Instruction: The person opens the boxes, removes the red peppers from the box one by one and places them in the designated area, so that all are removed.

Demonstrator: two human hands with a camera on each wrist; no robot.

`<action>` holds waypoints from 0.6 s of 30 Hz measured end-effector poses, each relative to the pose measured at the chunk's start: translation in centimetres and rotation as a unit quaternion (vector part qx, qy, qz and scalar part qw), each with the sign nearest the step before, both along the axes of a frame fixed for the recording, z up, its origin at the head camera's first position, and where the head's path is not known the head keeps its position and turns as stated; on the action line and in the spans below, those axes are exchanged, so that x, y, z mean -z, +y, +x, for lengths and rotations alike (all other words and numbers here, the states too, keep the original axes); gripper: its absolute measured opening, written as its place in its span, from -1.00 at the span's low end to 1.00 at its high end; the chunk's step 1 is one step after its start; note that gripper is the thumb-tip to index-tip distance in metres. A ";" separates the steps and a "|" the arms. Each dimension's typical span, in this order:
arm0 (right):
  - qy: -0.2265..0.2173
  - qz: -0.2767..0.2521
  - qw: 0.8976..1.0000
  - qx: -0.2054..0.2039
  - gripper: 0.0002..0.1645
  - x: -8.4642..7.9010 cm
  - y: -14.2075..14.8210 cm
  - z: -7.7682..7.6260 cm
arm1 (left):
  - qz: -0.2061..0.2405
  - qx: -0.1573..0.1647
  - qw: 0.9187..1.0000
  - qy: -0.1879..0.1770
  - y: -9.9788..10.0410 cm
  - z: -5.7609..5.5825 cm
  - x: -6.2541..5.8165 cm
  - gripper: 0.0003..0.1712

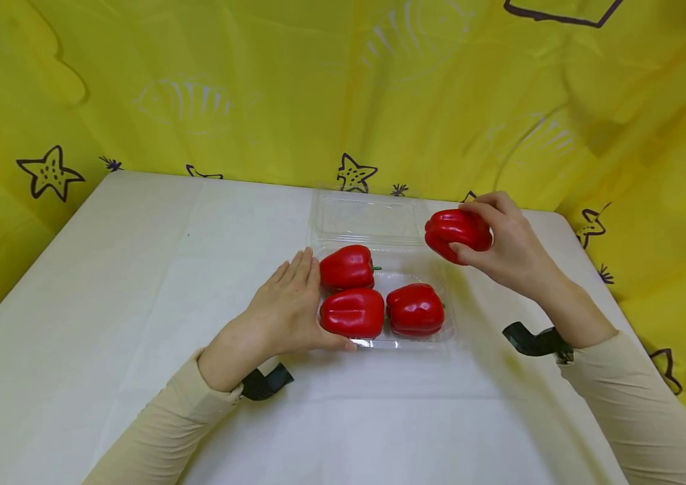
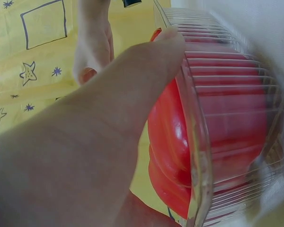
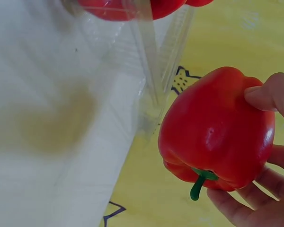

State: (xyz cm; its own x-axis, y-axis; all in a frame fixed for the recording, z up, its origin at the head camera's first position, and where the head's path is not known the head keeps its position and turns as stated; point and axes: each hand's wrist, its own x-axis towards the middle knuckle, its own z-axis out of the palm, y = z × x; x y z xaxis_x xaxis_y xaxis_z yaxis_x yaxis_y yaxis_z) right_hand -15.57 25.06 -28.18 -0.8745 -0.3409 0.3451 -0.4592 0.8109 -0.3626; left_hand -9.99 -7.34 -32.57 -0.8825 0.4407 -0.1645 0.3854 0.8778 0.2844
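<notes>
A red bell pepper (image 1: 457, 233) is held up by my right hand (image 1: 509, 246), above the table to the right of a clear plastic container. Its green stem (image 3: 198, 187) points downward in the right wrist view. Three more red peppers lie in the container (image 1: 403, 345): one at the back left (image 1: 348, 267), one at the front left (image 1: 352, 313), one at the front right (image 1: 415, 309). My left hand (image 1: 285, 310) rests against the container's left side with straight fingers. Its thumb (image 2: 165, 47) lies on the near rim.
The container's clear lid (image 1: 367, 219) is folded back flat behind it on the white table (image 1: 137, 283). A yellow curtain (image 1: 282, 87) with drawn sea creatures hangs behind the table and at its sides. Dark curved pieces (image 1: 531, 339) stick out at both wrists.
</notes>
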 end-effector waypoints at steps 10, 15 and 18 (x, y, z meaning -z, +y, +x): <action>-0.037 -0.009 0.999 0.031 -0.35 0.7 1.8 -0.6 | 0.003 -0.002 1.000 -0.003 0.0 0.0 0.0 0.53; -0.062 -0.007 0.997 0.043 -0.33 1.5 2.8 -0.9 | 0.002 -0.002 1.000 -0.003 0.0 0.1 -0.1 0.54; -0.081 0.000 0.995 0.051 -0.34 2.0 3.3 -1.2 | 0.003 -0.002 1.000 -0.002 0.0 0.1 -0.1 0.55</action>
State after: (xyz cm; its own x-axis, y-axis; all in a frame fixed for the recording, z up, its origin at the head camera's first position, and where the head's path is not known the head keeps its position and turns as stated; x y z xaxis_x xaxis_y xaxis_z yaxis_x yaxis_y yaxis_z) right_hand -16.80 28.31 -30.16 -0.9488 -0.2471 0.1969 -0.3097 0.8507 -0.4248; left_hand -9.93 -7.34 -32.49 -0.8838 0.4374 -0.1658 0.3800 0.8780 0.2911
